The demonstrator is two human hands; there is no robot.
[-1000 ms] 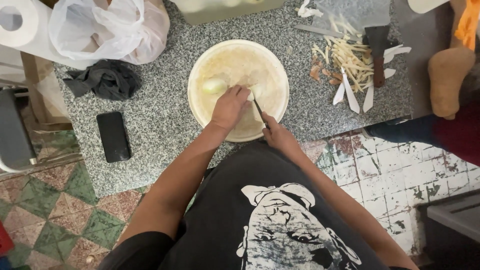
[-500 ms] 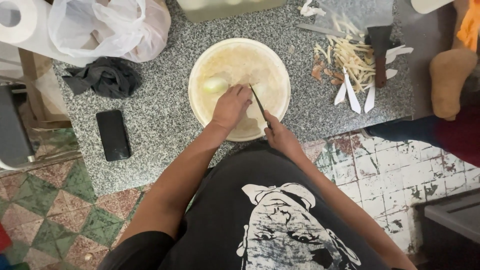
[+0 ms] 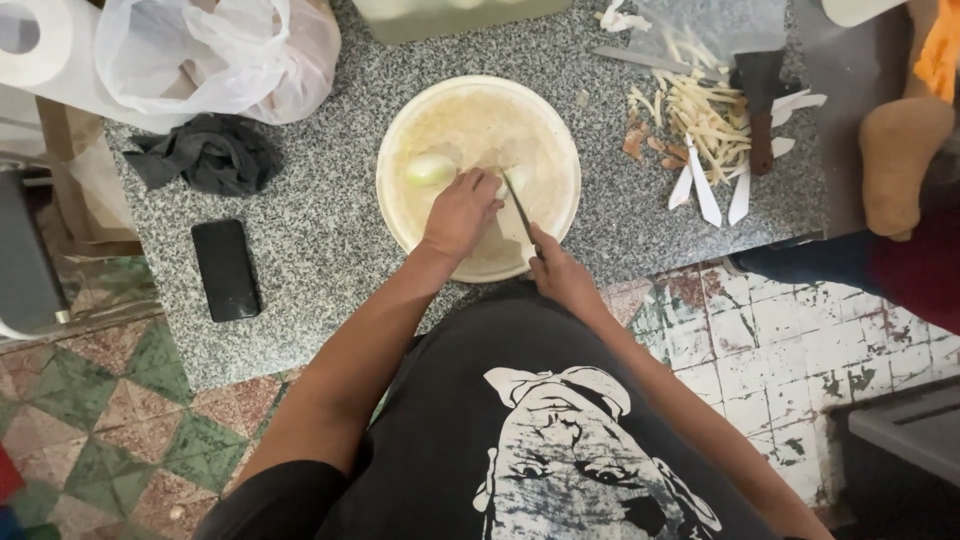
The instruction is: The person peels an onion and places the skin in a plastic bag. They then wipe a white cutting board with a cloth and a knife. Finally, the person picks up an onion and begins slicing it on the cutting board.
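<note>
A round pale chopping board (image 3: 420, 215) lies on the speckled granite counter (image 3: 320, 240). My left hand (image 3: 460, 212) presses down on a pale piece of onion (image 3: 505, 180) near the board's middle. My right hand (image 3: 558, 272) grips a knife (image 3: 520, 208) whose blade points up across the board, beside my left fingers. A second peeled onion half (image 3: 430, 170) rests on the board's left part, apart from both hands.
A black phone (image 3: 225, 268) and a dark cloth (image 3: 205, 152) lie left of the board. A white plastic bag (image 3: 215, 55) and paper roll (image 3: 35, 40) sit at the back left. Vegetable strips and peels (image 3: 700, 125) with another knife (image 3: 760, 100) lie at right. Someone's foot (image 3: 900, 160) shows at far right.
My hands have shifted only slightly over the board. The knife stays beside my left fingers.
</note>
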